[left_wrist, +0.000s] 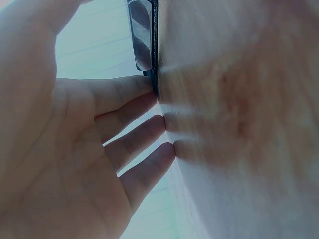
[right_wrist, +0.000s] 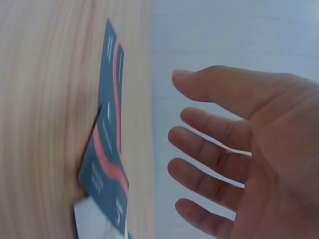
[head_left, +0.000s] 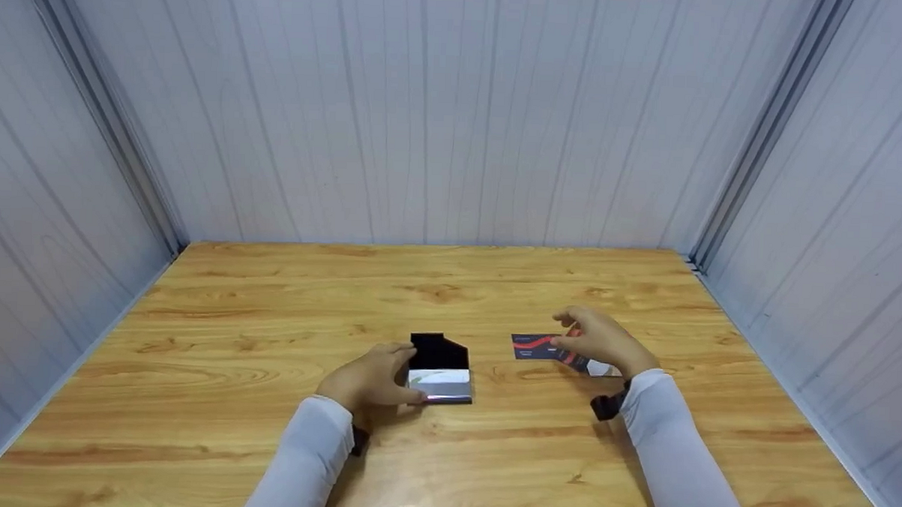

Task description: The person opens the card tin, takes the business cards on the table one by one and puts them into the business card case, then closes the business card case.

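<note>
An open business card case, with a shiny silver front part and a black back part, lies on the table. My left hand holds it by its left side, the thumb at the front edge and the forefinger by the black part. In the left wrist view, the other fingertips rest on the tabletop beside the case. To the right, several overlapping business cards lie loosely spread, dark with red stripes, plus a whitish one. Just above these cards hovers my right hand, its fingers loosely bent and nothing between them.
The wood-grain table runs back to a white panelled wall. Similar side walls stand at left and right. A dark wrist strap device sits under the right wrist.
</note>
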The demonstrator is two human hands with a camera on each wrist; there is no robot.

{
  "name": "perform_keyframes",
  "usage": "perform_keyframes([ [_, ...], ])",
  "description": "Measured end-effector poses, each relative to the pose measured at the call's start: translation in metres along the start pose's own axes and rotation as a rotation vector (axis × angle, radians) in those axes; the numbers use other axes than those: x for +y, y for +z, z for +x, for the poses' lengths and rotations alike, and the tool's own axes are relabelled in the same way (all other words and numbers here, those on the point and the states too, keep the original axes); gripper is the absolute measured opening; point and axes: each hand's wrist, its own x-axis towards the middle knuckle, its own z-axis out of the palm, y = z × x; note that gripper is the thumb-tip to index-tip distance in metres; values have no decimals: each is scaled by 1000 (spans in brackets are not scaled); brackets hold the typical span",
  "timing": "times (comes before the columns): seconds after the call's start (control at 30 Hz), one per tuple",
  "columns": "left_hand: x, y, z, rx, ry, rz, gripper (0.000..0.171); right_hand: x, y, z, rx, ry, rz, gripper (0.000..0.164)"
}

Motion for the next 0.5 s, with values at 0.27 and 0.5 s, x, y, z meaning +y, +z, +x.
perform_keyframes([
  [0.27, -1, -1, 0, 4, 4, -7, 90, 22, -4, -2, -16, 100, -41, 68],
  [0.5, 0, 0, 1, -8, -3, 11, 90, 26, -2, -3, -33, 134, -103, 77],
])
